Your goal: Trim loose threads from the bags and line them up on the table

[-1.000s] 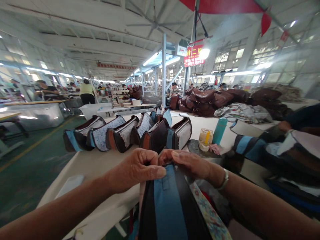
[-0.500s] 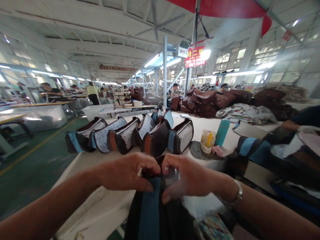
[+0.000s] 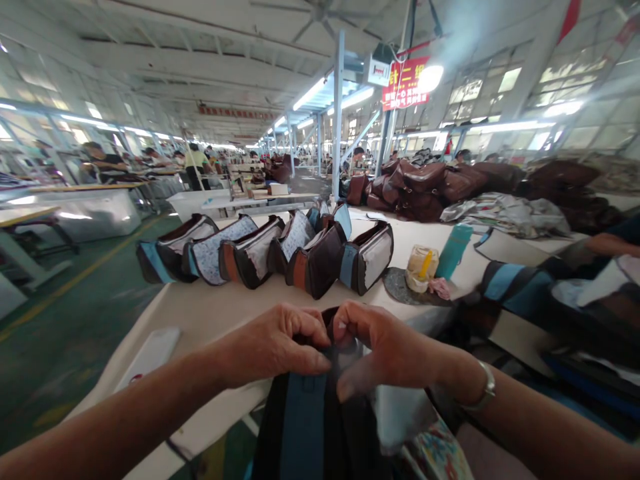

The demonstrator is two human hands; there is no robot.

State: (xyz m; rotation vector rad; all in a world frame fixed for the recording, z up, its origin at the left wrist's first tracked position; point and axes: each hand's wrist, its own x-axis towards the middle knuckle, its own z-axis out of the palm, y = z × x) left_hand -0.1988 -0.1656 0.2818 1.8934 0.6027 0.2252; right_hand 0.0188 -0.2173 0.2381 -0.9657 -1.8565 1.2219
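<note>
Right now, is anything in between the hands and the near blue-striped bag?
No, nothing visible: the left hand and right hand are both at the top end of the blue-striped bag. Other bags stand beyond them.

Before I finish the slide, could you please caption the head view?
Left hand and right hand on a blue-striped dark bag, a row of bags beyond on a pale table.
</note>
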